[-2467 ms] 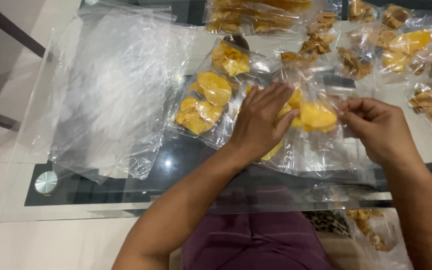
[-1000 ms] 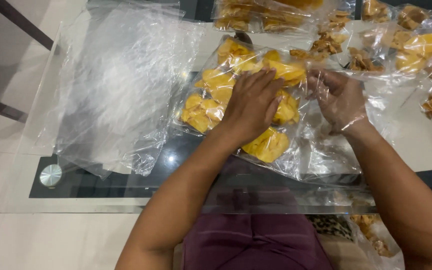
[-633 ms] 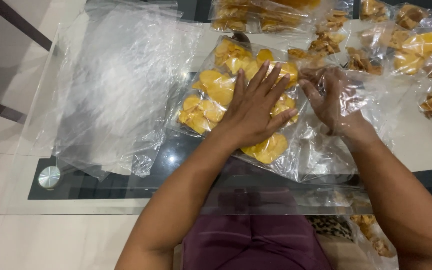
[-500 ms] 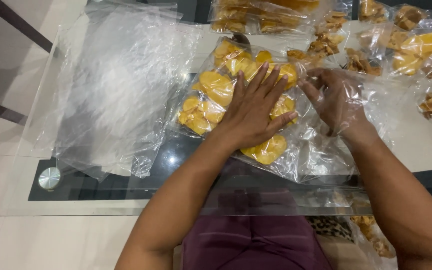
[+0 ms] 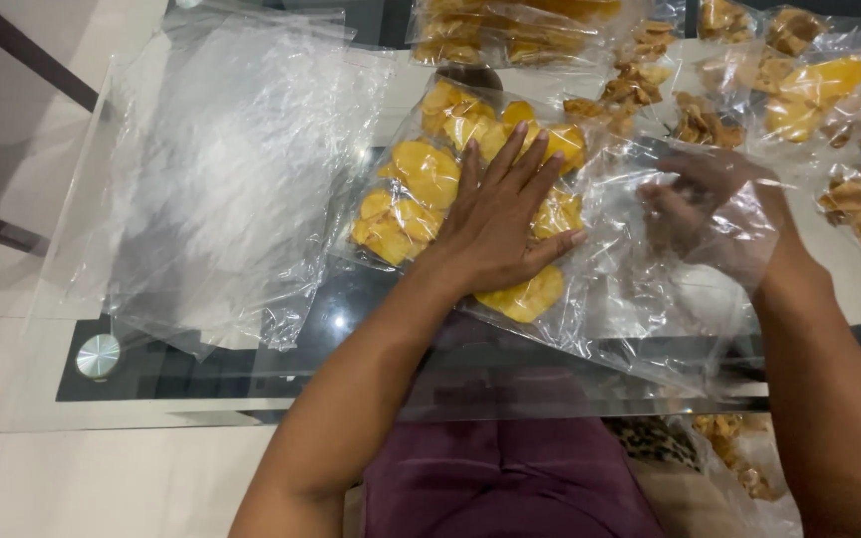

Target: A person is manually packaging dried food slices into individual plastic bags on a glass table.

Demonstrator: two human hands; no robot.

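My left hand [image 5: 498, 224] lies flat, fingers spread wide, on one clear bag [image 5: 510, 229] holding about six yellow-chip packets [image 5: 421, 174]; my right hand [image 5: 705, 209], open, is inside that bag's mouth.

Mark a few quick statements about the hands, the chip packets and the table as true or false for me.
1. The left hand lies flat, fingers spread, on the clear bag of yellow chip packets. True.
2. The right hand is inside the clear bag, seen through the plastic. True.
3. The stack of empty clear bags lies to the right of the hands. False: it lies to their left.
4. The table is bare wood. False: it is glass with a dark border.
5. Packets of brown snacks lie at the upper right. True.
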